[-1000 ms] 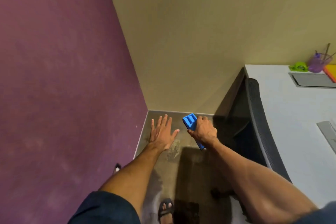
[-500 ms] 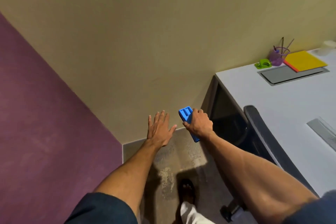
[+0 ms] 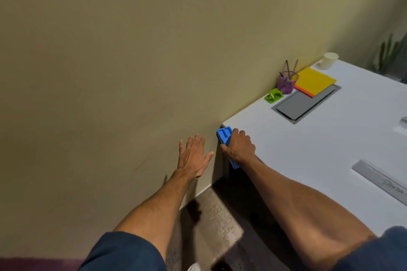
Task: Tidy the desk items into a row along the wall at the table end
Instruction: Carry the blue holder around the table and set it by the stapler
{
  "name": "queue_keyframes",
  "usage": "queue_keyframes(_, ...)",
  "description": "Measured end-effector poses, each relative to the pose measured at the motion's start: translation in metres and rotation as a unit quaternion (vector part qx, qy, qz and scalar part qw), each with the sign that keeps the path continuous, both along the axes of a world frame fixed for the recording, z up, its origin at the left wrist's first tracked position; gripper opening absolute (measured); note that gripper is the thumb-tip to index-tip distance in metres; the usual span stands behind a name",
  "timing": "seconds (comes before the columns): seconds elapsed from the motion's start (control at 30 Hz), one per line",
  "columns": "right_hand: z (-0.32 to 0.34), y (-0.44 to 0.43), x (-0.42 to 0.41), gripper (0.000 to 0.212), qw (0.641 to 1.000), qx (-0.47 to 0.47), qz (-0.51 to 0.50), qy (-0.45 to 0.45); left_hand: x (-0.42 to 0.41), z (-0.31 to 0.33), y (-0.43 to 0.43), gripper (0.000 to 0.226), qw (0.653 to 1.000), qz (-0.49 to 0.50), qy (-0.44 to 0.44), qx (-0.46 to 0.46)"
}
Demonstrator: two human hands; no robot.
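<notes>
My right hand [image 3: 239,147] is closed around a blue plastic holder [image 3: 224,135] with slots in its top, held in the air at the near left corner of the white table [image 3: 308,147]. My left hand [image 3: 193,156] is spread flat and holds nothing, just left of the holder, in front of the beige wall. Against the wall at the table's far end stand a green stapler-like item [image 3: 273,95], a purple pen cup [image 3: 287,82] with pencils, a yellow notebook [image 3: 315,80] and a white cup [image 3: 329,60].
A grey inset panel [image 3: 305,103] lies in the tabletop in front of the row. A second grey strip [image 3: 378,179] sits near the right edge. A plant [image 3: 389,53] stands beyond the table. The floor [image 3: 215,215] lies below, left of the table.
My view has swung right from the purple wall and floor to the table. Both hands have risen with the blue holder to the table's corner.
</notes>
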State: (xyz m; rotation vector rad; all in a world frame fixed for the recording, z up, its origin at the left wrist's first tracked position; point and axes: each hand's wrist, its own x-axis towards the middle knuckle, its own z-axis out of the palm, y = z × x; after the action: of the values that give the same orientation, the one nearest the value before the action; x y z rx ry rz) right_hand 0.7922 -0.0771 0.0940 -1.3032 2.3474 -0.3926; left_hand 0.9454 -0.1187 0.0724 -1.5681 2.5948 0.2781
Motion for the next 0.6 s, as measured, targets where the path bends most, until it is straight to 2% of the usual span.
queue_keyframes(0.37, -0.030, -0.076, -0.110, 0.059, 0.982, 0.030, -0.187, 0.009, -0.131, -0.037, -0.126, 0.068, 0.976, -0.215, -0.010, 0.028)
queue_keyframes(0.6, -0.049, -0.107, -0.154, 0.060, 0.967, 0.050, -0.247, 0.025, -0.176, -0.076, -0.170, 0.070, 0.958, -0.283, -0.021, 0.046)
